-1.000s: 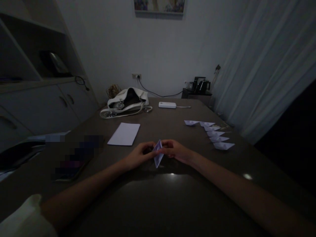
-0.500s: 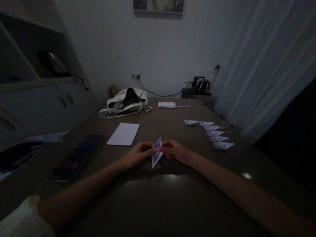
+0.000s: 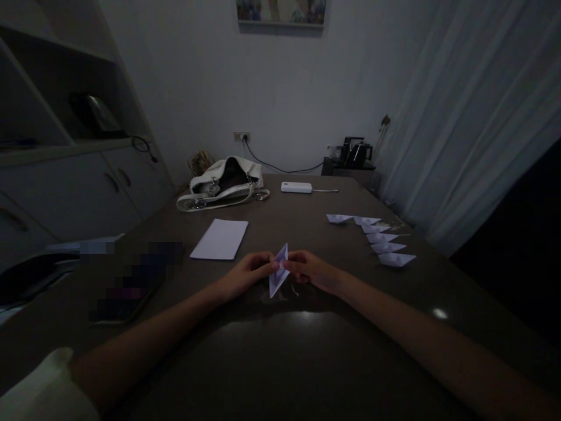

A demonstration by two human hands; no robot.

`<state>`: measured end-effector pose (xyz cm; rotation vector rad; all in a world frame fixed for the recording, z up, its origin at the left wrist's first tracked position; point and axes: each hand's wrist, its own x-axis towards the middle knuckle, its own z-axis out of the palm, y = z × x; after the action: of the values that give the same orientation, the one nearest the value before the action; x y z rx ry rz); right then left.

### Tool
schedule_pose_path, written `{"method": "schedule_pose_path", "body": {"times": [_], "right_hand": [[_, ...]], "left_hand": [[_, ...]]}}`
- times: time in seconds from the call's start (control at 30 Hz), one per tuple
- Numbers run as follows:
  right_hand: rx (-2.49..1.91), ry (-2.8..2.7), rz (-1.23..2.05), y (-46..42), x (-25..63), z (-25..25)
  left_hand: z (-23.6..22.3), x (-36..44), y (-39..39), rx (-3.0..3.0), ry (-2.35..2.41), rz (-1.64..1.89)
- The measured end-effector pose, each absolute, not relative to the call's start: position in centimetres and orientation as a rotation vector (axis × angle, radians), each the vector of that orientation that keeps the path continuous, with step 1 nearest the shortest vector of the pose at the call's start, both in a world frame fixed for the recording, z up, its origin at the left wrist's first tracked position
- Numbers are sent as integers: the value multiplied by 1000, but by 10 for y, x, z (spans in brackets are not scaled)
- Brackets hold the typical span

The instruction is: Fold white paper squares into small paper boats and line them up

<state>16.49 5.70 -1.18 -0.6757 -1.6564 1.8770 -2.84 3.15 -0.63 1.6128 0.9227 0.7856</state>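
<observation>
Between my two hands is a small white folded paper boat (image 3: 277,282), its pointed ends turned toward and away from me. My left hand (image 3: 250,273) pinches its left side, thumb on the paper. From the other side my right hand (image 3: 313,270) grips it too, its thumb close to the left one. Fingers behind the paper are partly hidden. Several finished paper boats (image 3: 396,259) stand in a curved row on the right of the table. To the left of my hands lies a stack of white paper (image 3: 220,239).
A white handbag (image 3: 228,184) rests at the far left of the dark table (image 3: 298,362). Beyond my hands lies a white device with a strap (image 3: 296,187). A blurred-out dark object (image 3: 131,286) sits near my left forearm. A curtain (image 3: 438,117) hangs at right.
Both hands keep hold of the paper boat in almost the same place. The view has shifted very slightly; nothing else has visibly moved.
</observation>
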Motion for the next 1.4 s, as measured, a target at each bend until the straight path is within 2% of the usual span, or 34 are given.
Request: {"method": "schedule_pose_path", "body": {"times": [1.4], "right_hand": [[-654,-1640,1875,58,164,-14]], "left_hand": [[-8,-29,31,1667,1077,855]]}}
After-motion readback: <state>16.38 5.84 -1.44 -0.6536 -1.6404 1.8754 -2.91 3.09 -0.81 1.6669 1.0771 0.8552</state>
